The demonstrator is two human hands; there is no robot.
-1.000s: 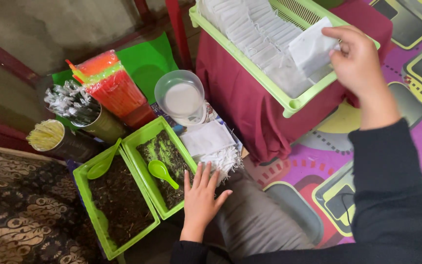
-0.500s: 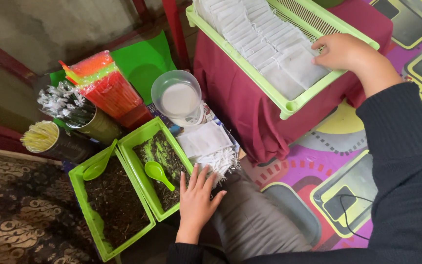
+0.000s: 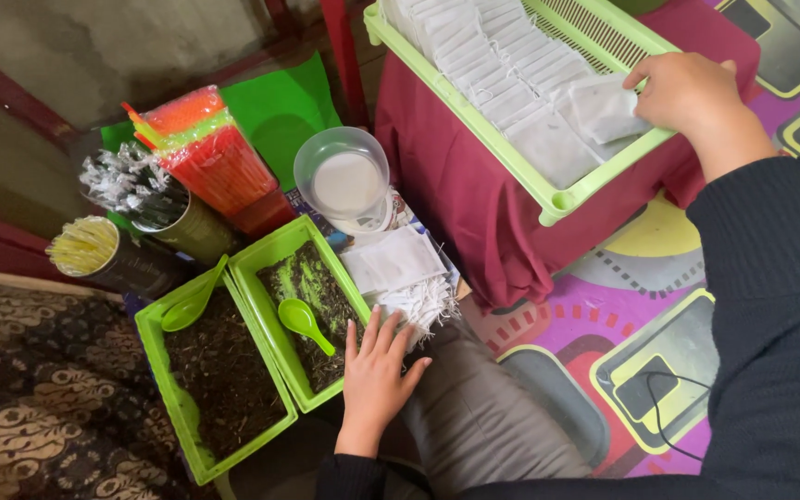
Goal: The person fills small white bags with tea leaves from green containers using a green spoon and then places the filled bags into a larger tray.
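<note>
My right hand (image 3: 692, 91) rests on a white filled sachet (image 3: 604, 106) at the near end of a row of white sachets (image 3: 493, 69) in a light-green slatted tray (image 3: 562, 197). The tray stands on a maroon-covered stand (image 3: 456, 194). My left hand (image 3: 377, 375) lies flat, fingers spread, on the near corner of a green bin of dark dried leaves (image 3: 275, 255), beside a stack of empty white sachets with strings (image 3: 400, 273). A green spoon (image 3: 306, 324) lies in that bin.
A second green bin of dark leaves (image 3: 155, 324) with a green spoon (image 3: 192, 301) sits to the left. Behind stand a clear cup of white powder (image 3: 344, 181), packs of red and orange straws (image 3: 206, 153), and two tins of wrapped straws (image 3: 141, 199). A colourful mat (image 3: 604, 296) covers the floor.
My right hand brought a white sachet down from above the tray and laid it at the near end of the row. My left hand stayed on the bin's corner.
</note>
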